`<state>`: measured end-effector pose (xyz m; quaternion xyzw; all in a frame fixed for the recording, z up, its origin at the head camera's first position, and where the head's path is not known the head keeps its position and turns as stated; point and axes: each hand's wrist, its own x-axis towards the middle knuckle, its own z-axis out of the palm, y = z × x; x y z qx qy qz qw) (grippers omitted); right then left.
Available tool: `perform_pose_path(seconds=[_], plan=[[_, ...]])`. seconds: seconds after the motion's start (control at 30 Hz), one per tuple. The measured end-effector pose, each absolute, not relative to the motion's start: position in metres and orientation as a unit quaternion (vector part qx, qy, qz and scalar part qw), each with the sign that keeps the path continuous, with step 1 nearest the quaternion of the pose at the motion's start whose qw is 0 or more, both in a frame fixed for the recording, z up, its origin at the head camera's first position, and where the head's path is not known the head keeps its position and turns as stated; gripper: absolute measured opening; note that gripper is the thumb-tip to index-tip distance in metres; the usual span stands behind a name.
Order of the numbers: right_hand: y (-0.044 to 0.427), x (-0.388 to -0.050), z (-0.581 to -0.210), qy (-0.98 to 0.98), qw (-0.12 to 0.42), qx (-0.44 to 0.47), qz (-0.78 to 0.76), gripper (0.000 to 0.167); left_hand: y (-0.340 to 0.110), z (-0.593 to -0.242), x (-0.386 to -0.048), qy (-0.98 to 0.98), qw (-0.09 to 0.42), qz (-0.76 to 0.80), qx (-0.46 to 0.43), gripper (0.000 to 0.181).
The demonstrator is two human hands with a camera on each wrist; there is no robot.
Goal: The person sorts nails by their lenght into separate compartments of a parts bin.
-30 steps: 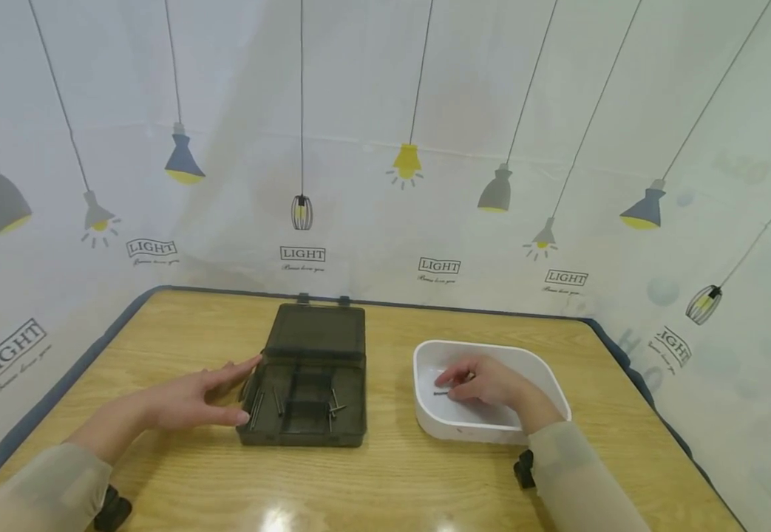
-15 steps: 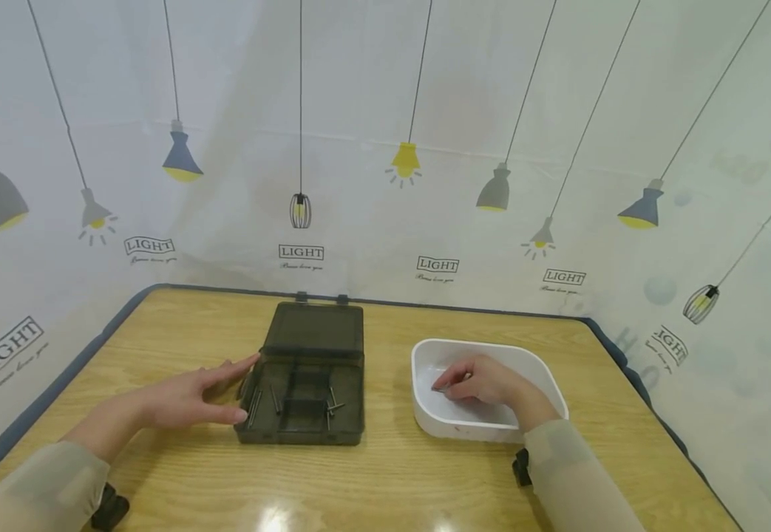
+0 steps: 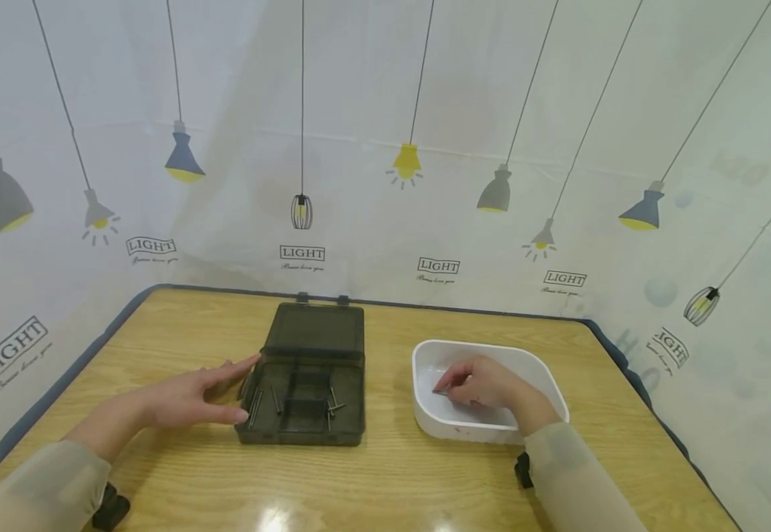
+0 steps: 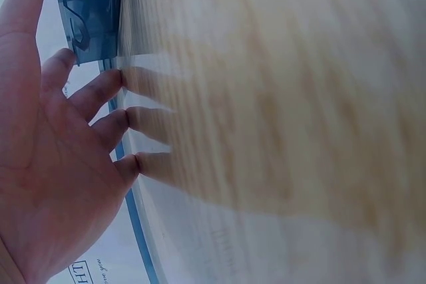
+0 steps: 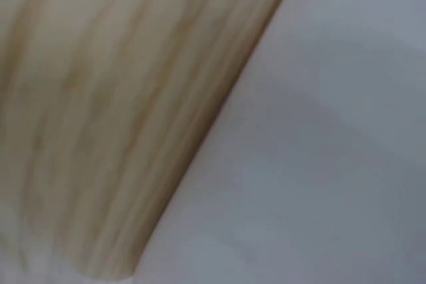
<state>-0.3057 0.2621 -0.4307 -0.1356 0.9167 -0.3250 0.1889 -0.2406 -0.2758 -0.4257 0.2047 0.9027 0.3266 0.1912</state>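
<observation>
My left hand [image 3: 182, 403] has its fingers spread and steadies the left side of a dark translucent plastic case [image 3: 321, 437], its thumb at the front corner. In the left wrist view the left hand [image 4: 63, 151] reaches to the case [image 4: 93, 4], fingertips on the table. The case's lid [image 3: 318, 326] is laid back; thin metal screws [image 3: 255, 410] lie in its compartments. Inside a white tub [image 3: 454, 428], my right hand [image 3: 481, 384] pinches a small metal screw [image 3: 440, 391] between thumb and fingers, mostly hidden by them. The right wrist view shows no hand.
The wooden table [image 3: 385, 488] carries the case at left and the tub at right, with a gap between them. In the right wrist view the tub's white wall [image 5: 319, 164] fills one side. A lamp-printed curtain [image 3: 372, 111] stands behind the table.
The right fingertips have closed on the screw, which earlier lay visible on the tub floor beside them. The left hand and the case stay in place.
</observation>
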Motion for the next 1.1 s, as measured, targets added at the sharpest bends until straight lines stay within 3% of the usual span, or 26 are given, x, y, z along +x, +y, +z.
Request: perform_pose_path(seconds=[0.57,1.1], plan=[[0.264,-0.303,-0.416,0.915,0.199,-0.147,-0.319,0.018,-0.275,-0.430,-0.241,0.901,0.195,0.326,0.209,0.096],[0.239,-0.284,-0.376,0.873,0.120,-0.187,-0.433,0.022,-0.278,-0.425,-0.239,0.906,0.188,0.319,0.203,0.096]])
